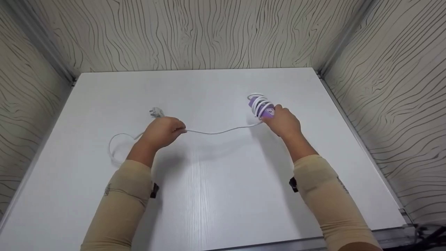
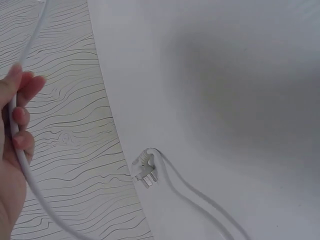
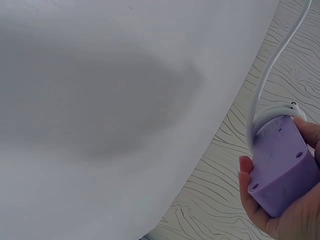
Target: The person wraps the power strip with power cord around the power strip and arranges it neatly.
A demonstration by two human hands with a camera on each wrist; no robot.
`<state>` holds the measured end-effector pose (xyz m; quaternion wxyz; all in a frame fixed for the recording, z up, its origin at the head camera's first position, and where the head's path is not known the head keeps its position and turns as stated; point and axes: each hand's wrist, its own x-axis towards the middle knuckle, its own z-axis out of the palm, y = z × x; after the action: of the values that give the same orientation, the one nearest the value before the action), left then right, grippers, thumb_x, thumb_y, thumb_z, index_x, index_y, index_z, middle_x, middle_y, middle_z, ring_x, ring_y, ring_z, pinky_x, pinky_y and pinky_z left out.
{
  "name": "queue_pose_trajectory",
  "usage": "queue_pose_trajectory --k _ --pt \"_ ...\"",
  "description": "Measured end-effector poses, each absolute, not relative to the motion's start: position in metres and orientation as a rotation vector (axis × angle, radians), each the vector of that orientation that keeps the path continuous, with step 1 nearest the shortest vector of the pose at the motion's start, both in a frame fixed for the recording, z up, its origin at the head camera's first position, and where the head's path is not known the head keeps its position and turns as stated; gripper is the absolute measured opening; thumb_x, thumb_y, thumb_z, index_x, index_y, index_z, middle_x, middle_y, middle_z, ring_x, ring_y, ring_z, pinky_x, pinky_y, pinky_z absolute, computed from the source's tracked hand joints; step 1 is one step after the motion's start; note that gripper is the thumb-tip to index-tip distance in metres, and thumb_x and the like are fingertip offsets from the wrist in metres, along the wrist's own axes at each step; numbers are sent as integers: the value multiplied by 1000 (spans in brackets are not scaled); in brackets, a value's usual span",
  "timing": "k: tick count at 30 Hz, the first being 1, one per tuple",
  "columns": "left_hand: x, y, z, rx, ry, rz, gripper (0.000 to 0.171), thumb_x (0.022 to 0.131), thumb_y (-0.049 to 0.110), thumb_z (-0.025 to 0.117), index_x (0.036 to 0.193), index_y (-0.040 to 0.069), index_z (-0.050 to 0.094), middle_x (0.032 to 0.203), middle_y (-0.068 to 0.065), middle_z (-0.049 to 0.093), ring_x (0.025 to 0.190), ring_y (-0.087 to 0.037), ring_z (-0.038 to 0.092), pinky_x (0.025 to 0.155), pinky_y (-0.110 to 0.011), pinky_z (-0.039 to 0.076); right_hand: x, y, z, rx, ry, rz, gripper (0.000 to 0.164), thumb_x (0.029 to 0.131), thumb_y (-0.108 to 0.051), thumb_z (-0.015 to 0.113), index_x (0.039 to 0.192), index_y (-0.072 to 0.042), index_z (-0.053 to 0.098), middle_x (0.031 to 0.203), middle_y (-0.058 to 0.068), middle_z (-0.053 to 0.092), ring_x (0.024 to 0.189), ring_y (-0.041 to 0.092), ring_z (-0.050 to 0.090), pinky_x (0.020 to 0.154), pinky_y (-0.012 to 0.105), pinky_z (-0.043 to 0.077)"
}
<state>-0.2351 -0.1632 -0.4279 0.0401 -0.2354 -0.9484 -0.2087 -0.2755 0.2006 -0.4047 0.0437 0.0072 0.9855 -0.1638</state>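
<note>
My right hand (image 1: 284,122) grips one end of a purple power strip (image 3: 282,160), raised over the table. Several turns of white cord (image 1: 259,104) are wound round the strip's other end. From there a slack length of the cord runs left to my left hand (image 1: 162,132), whose curled fingers (image 2: 22,117) hold it above the tabletop. Past that hand the cord loops down on the left. The plug (image 2: 146,167) at its end lies on the table with its metal pins showing, just beyond the left hand in the head view.
The white table (image 1: 223,181) has patterned wood-grain panels (image 1: 195,35) behind it and on both sides. Metal rails run along its edges. Dark cables (image 1: 430,240) hang at the front right corner.
</note>
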Motion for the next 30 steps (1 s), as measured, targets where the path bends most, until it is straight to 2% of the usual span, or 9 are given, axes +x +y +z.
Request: queue_pose_trajectory --k 3,8,11,14,17,22,24,27,30 --pt "-237 -165 -426 -736 -2973 -734 16 88 21 61 93 10 71 89 -1 69 84 -18 63 77 -36 49 -276 199 -408 19 3034 -505 67 85 -43 57 125 7 39 107 24 54 93 36 55 76 49 44" --pt "-239 -168 -427 -654 -3033 -938 14 89 21 58 83 14 69 78 0 66 71 -16 55 66 -34 45 -276 198 -412 26 3047 -560 67 85 -44 58 126 5 38 107 22 53 93 35 54 77 48 44" --pt "-240 -167 -428 -638 -3017 -831 17 91 24 56 82 15 66 75 0 63 67 -16 50 64 -33 42 -276 196 -412 27 3046 -578 69 86 -45 57 129 5 36 110 22 51 95 35 54 78 48 43" --pt "-238 -162 -428 -660 -2942 -605 17 91 30 56 90 15 64 76 2 61 66 -15 51 63 -33 44 -276 196 -412 28 3058 -569 69 87 -45 56 130 5 35 111 23 50 97 36 53 80 49 43" --pt "-234 -155 -426 -692 -2839 -434 20 90 31 57 101 16 65 83 2 64 71 -15 58 66 -34 47 -276 196 -413 31 3079 -562 68 87 -44 56 129 6 35 111 23 50 97 36 53 80 49 43" --pt "-231 -144 -424 -637 -2856 -372 20 91 13 55 110 13 61 95 -2 63 82 -20 63 71 -34 50 -277 196 -412 38 3112 -630 65 87 -41 56 129 4 36 111 22 51 97 35 53 79 50 43" --pt "-230 -139 -425 -582 -2915 -329 28 91 6 52 119 13 56 101 -4 59 83 -21 61 71 -33 50 -277 195 -410 32 3122 -672 64 87 -40 56 130 3 35 112 22 50 98 35 53 80 50 42" --pt "-231 -132 -430 -533 -2929 -182 39 91 14 54 129 20 48 98 -5 56 75 -21 57 64 -32 49 -276 194 -405 18 3130 -727 65 88 -41 55 132 1 34 114 21 49 99 35 52 81 50 42" --pt "-232 -125 -434 -544 -2860 -66 31 89 20 58 120 22 56 86 -3 56 67 -19 51 56 -31 45 -275 192 -400 9 3128 -754 66 88 -42 55 133 0 33 115 20 49 100 34 52 82 51 41"
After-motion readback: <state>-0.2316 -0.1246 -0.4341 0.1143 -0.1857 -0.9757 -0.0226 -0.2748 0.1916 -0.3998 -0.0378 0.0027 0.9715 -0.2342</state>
